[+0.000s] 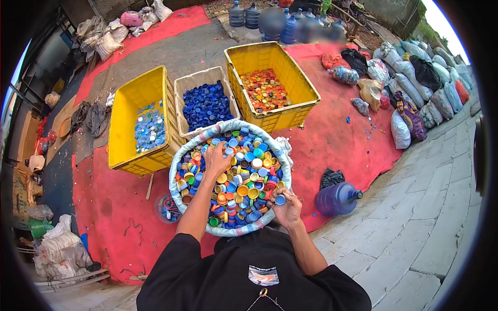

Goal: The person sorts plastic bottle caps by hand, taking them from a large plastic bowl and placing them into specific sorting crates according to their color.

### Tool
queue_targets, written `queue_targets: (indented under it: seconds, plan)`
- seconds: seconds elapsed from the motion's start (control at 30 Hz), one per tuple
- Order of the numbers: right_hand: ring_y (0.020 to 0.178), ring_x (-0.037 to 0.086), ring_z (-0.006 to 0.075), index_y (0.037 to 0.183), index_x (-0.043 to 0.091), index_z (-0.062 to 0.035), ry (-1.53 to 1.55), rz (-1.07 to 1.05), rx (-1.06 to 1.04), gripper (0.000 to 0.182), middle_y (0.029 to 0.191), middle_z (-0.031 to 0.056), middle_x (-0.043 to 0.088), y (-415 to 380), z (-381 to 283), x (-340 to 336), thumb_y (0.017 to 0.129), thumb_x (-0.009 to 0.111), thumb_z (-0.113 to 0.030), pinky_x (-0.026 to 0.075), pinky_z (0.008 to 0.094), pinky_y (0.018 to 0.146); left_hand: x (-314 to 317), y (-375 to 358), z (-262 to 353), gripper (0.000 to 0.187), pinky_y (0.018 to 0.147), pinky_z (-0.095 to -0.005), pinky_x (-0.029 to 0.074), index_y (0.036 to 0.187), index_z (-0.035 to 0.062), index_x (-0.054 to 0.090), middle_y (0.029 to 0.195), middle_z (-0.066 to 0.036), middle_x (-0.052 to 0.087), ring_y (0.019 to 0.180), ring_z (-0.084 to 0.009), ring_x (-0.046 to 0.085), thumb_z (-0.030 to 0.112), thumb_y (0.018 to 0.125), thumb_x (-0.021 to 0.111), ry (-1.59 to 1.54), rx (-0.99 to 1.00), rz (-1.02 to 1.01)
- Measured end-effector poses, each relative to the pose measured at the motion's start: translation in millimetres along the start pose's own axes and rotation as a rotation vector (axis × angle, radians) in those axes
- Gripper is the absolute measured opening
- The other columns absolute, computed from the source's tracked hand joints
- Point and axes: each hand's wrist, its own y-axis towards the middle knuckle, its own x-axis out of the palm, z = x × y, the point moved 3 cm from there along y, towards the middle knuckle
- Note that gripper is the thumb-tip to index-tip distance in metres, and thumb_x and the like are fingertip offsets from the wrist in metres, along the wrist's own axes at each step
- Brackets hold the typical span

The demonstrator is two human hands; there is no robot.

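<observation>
A round sack with a rolled, pale blue-checked rim [179,155] stands in front of me, full of mixed plastic bottle caps [241,191]. My left hand [217,161] is over the upper left part of the pile, fingers curled around a pale bottle cap [229,151] at their tips. At the sack's right edge, my right hand [288,211] is closed, a blue bottle cap [280,199] showing between its fingers. Beyond the sack are a yellow crate [122,111] with light blue caps, a white crate [181,96] with dark blue caps, and another yellow crate [295,85] with orange and red caps.
A purple-blue water jug [336,199] lies at my right beside a black bag [332,178]. A clear tub [167,208] sits left of the sack. Filled sacks [399,129] line the right wall, and large jugs [252,16] stand at the back on the red-matted ground.
</observation>
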Motion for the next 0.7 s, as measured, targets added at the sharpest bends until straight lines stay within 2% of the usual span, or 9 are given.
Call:
queue_targets:
  seconds: [0.17,0.3,0.33,0.43,0.47,0.5,0.57,0.63,0.7]
  plan:
    - [0.084,0.053,0.0197,0.087,0.054,-0.0083,-0.057,-0.007,0.012,0.021,0.090,0.0064,0.054,1,2,1,0.080,0.060,-0.027,0.044,0.0351,0.076,-2,0,-13,0.046,0.081,-0.0378,0.044,0.120,0.0049,0.063,0.102,-0.007,0.068,0.092,-0.0248,0.059,0.029,0.082,0.071,-0.209,0.009,0.151]
    - [0.087,0.054,0.0199,0.080,0.051,-0.0106,-0.088,0.029,0.042,0.020,0.091,0.0053,0.057,6,4,9,0.083,0.059,-0.029,0.045,0.0355,0.076,-42,-22,10,0.035,0.072,-0.0279,0.046,0.115,0.0033,0.064,0.086,0.000,0.063,0.076,-0.0112,0.058,0.028,0.090,0.063,-1.119,-0.336,-0.020]
    - [0.087,0.055,0.0197,0.078,0.050,-0.0112,-0.098,0.034,0.052,0.021,0.090,0.0049,0.057,9,4,11,0.084,0.059,-0.029,0.045,0.0356,0.075,-44,-31,9,0.031,0.071,-0.0293,0.047,0.111,0.0016,0.064,0.084,-0.002,0.061,0.073,-0.0123,0.056,0.025,0.091,0.059,-1.416,-0.374,0.034]
    - [0.085,0.056,0.0180,0.075,0.049,-0.0125,-0.145,-0.004,0.093,0.024,0.088,0.0040,0.058,23,4,9,0.088,0.060,-0.029,0.047,0.0357,0.076,-57,-54,6,0.028,0.069,-0.0308,0.048,0.105,-0.0001,0.062,0.086,-0.006,0.061,0.074,-0.0164,0.057,0.022,0.090,0.056,-1.922,-0.451,0.049]
    - [0.084,0.056,0.0172,0.075,0.049,-0.0128,-0.165,-0.027,0.108,0.025,0.087,0.0037,0.059,29,6,9,0.089,0.061,-0.029,0.047,0.0358,0.077,-62,-62,6,0.026,0.068,-0.0310,0.049,0.098,0.0011,0.062,0.085,-0.007,0.061,0.074,-0.0174,0.058,0.025,0.091,0.057,-2.000,-0.458,0.058]
    - [0.076,0.055,0.0143,0.074,0.049,-0.0131,-0.207,0.014,0.108,0.026,0.082,0.0019,0.058,31,4,20,0.090,0.063,-0.027,0.046,0.0328,0.069,-66,-71,5,0.026,0.067,-0.0311,0.050,0.095,0.0017,0.061,0.084,-0.008,0.061,0.074,-0.0175,0.058,0.028,0.092,0.058,-2.032,-0.488,0.081]
    - [0.070,0.053,0.0120,0.074,0.049,-0.0126,-0.390,0.015,0.111,0.026,0.078,0.0010,0.056,45,3,25,0.090,0.065,-0.025,0.044,0.0297,0.064,-67,-90,-2,0.030,0.064,-0.0306,0.052,0.089,0.0036,0.060,0.082,-0.008,0.062,0.071,-0.0171,0.058,0.033,0.094,0.059,-2.054,-0.544,0.151]
    - [0.062,0.049,0.0074,0.074,0.049,-0.0119,-0.675,0.001,0.088,0.027,0.071,-0.0004,0.053,64,0,29,0.089,0.069,-0.021,0.041,0.0243,0.058,-60,-110,-15,0.023,0.064,-0.0297,0.053,0.091,0.0038,0.060,0.082,-0.007,0.063,0.071,-0.0166,0.061,0.027,0.096,0.057,-2.106,-0.555,0.125]
    - [0.066,0.052,0.0080,0.086,0.055,-0.0052,-1.019,-0.031,-0.038,0.024,0.073,0.0011,0.056,83,-1,38,0.084,0.074,-0.020,0.043,0.0240,0.059,-57,-131,-22,0.019,0.065,-0.0293,0.053,0.095,0.0032,0.061,0.084,-0.007,0.064,0.074,-0.0172,0.063,0.022,0.097,0.055,-2.102,-0.620,0.152]
